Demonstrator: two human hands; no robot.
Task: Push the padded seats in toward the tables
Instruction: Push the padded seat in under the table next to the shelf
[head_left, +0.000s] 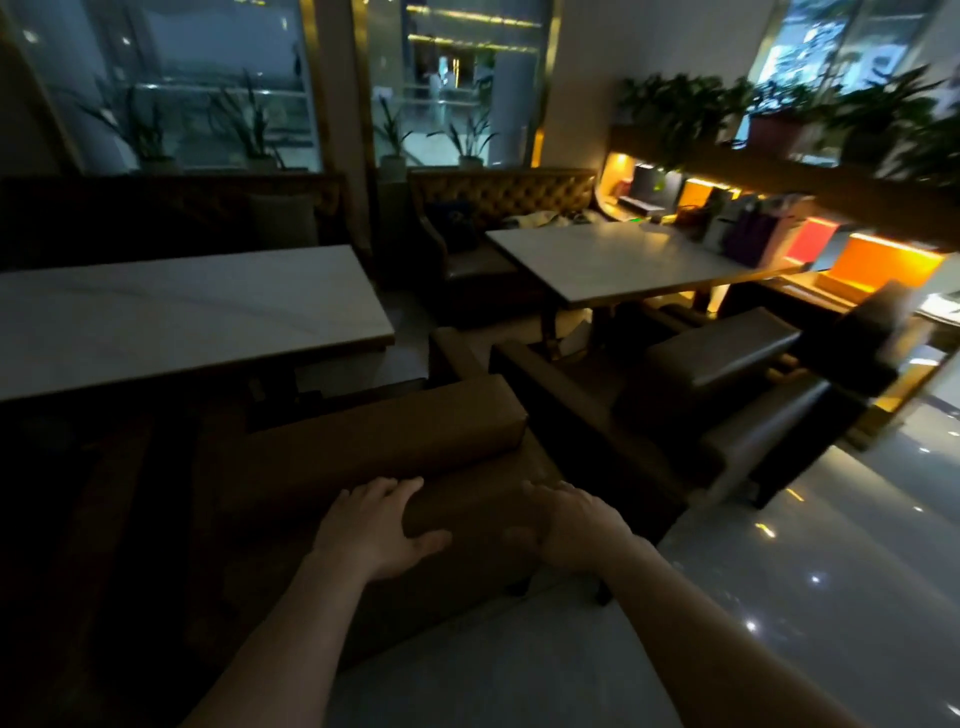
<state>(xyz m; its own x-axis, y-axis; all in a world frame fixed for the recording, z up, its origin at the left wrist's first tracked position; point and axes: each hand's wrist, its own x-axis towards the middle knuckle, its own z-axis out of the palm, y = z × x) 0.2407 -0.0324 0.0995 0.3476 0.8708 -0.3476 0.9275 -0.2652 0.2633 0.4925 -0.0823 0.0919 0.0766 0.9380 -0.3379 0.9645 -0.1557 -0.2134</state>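
Right under both palms sits the brown padded seat, its backrest top caught between the left hand and the right hand. Left hand is wrapped over the rail, fingers draped across the top and thumb hooked along the near face; right hand mirrors it just beside, fingers over the top, thumb blurred but seemingly tucked on the near side too. Hands are a little apart, both clamped on that backrest, arms stretched forward and nearly straight. Beyond the fingertips, forward and to the left, lies the pale-topped table, and the seat's long axis runs roughly along that table's near edge. So the push looks to go straight away from the body, slightly leftward. Left hand is a touch nearer the table; an uneven shove could swing the seat. Off beyond the right hand, a darker padded seat stands at the second table, well apart from either hand, and looks already close in
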